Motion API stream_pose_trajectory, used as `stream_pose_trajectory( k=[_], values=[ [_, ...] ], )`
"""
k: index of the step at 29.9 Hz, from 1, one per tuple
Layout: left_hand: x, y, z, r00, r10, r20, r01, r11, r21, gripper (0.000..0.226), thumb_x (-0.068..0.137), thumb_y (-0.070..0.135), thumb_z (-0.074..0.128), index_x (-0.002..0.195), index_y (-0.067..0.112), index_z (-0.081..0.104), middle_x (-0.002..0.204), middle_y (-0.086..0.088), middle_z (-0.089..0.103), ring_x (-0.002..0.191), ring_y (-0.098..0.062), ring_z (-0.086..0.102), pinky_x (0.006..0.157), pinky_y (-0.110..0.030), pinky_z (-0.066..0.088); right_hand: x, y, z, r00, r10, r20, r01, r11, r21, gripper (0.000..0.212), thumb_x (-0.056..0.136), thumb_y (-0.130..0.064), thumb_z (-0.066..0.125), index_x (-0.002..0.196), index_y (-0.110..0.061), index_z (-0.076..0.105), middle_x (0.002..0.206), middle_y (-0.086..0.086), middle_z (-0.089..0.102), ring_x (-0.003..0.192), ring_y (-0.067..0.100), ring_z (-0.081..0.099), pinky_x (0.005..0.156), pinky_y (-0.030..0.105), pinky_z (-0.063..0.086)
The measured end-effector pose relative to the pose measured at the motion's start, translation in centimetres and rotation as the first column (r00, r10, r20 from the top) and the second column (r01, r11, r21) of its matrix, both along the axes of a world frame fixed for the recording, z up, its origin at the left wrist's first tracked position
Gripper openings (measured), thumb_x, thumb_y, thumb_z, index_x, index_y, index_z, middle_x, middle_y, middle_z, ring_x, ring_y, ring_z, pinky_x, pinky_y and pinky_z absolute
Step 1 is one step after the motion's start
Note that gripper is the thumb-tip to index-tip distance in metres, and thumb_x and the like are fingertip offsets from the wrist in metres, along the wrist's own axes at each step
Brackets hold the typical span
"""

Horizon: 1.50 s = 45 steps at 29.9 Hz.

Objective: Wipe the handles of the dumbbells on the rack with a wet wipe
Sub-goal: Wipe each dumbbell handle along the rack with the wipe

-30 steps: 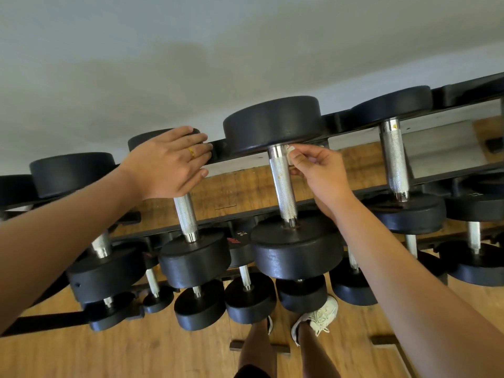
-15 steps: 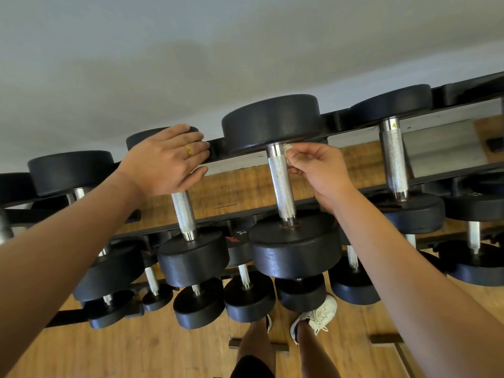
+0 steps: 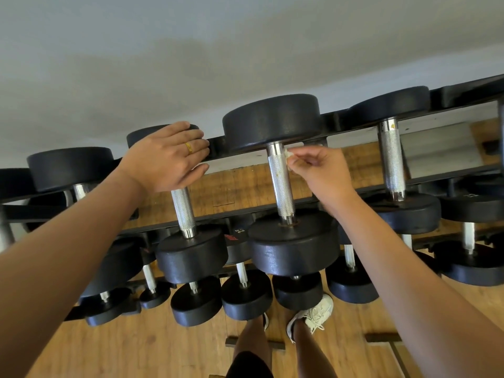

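The right hand (image 3: 324, 173) pinches a small white wipe (image 3: 289, 154) between thumb and curled fingertips. It holds the wipe against the knurled handle (image 3: 281, 184) of the big middle dumbbell (image 3: 294, 246), on the handle's 3 o'clock side, just under the far head where the knurling meets the smooth collar. Most of the wipe is bunched inside the fingers, so only a crumpled corner shows.

At 9 o'clock from there the left hand (image 3: 166, 156) lies open, fingers nearly straight and close together, a gold ring (image 3: 188, 148) on one of them. It is laid over the far end of the next dumbbell (image 3: 191, 255), with the fingertips reaching the black rack (image 3: 335, 122). The palm hides the top of that bar; it seems to rest there rather than grip, though the contact underneath cannot be seen.

The dumbbells lie across the rack's two rails, bars running 12 to 6 o'clock, heads outside the rails. At 3 o'clock from the middle one sits a third (image 3: 403, 211), its bar bare and untouched. Smaller ones fill the lower tiers toward 6 o'clock. Below them is a wood floor (image 3: 136, 350) and, under the rack at 6 o'clock, a white shoe (image 3: 316, 312) — the person's legs rise toward the camera. A pale wall (image 3: 191, 50) fills the 12 o'clock half.
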<state>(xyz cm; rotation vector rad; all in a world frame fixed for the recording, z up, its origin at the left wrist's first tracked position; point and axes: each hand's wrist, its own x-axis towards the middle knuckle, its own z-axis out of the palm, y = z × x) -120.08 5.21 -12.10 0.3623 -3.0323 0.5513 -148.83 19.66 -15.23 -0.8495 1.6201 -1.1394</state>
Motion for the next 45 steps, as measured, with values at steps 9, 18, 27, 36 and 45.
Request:
stream_pose_trajectory(
  k=[9, 18, 27, 36, 45],
  values=[
    [0.0, 0.0, 0.0, 1.000, 0.006, 0.003, -0.006, 1.000, 0.006, 0.043, 0.107, 0.034, 0.052, 0.116, -0.002, 0.073, 0.115, -0.019, 0.074, 0.118, -0.036, 0.067, 0.112, -0.050, 0.044, -1.2, 2.1, 0.0, 0.988, 0.145, -0.048, -0.144, 0.989, 0.018, 0.024, 0.086, -0.008, 0.076, 0.093, -0.031, 0.074, 0.086, -0.015, 0.076, 0.087, 0.003, 0.072, 0.084, 0.018, 0.056],
    [-0.1, 0.1, 0.2, 0.999, 0.016, 0.028, -0.017, 0.999, 0.042, 0.052, 0.107, 0.041, 0.047, 0.117, -0.004, 0.072, 0.115, -0.021, 0.073, 0.118, -0.038, 0.066, 0.113, -0.051, 0.041, -2.6, 5.2, -0.5, 0.898, 0.427, -0.101, -0.403, 0.893, 0.199, 0.010, 0.085, -0.015, 0.078, 0.091, -0.024, 0.079, 0.089, -0.019, 0.074, 0.087, -0.007, 0.068, 0.076, 0.003, 0.046],
    [-0.5, 0.2, 1.1, 0.995, 0.044, 0.085, -0.053, 0.992, 0.113, 0.052, 0.109, 0.033, 0.035, 0.120, -0.001, 0.072, 0.120, -0.018, 0.073, 0.124, -0.036, 0.063, 0.118, -0.047, 0.033, -2.1, 4.7, -0.3, 0.991, 0.133, 0.001, -0.133, 0.988, 0.085, 0.019, 0.086, -0.007, 0.075, 0.091, -0.025, 0.077, 0.088, -0.011, 0.077, 0.085, 0.006, 0.072, 0.079, 0.019, 0.053],
    [-0.1, -1.0, 2.1, 0.987, -0.058, 0.150, 0.032, 0.985, 0.169, 0.064, 0.110, 0.039, 0.022, 0.122, 0.002, 0.072, 0.124, -0.015, 0.072, 0.124, -0.035, 0.064, 0.116, -0.043, 0.027, 1.1, 0.4, 1.0, 0.990, -0.141, 0.017, 0.142, 0.984, -0.107, 0.018, 0.086, -0.008, 0.076, 0.101, -0.019, 0.075, 0.095, -0.006, 0.076, 0.091, 0.007, 0.072, 0.085, 0.025, 0.058],
    [0.0, -0.5, 1.7, 0.994, -0.055, 0.095, 0.038, 0.984, 0.172, 0.053, 0.109, 0.032, 0.033, 0.118, 0.000, 0.074, 0.120, -0.017, 0.073, 0.121, -0.036, 0.065, 0.116, -0.048, 0.036, 0.8, -0.2, 0.7, 0.991, -0.082, -0.107, 0.072, 0.993, -0.094, 0.018, 0.085, -0.008, 0.078, 0.103, -0.012, 0.077, 0.096, -0.004, 0.076, 0.090, 0.006, 0.072, 0.089, 0.028, 0.058]
  ],
)
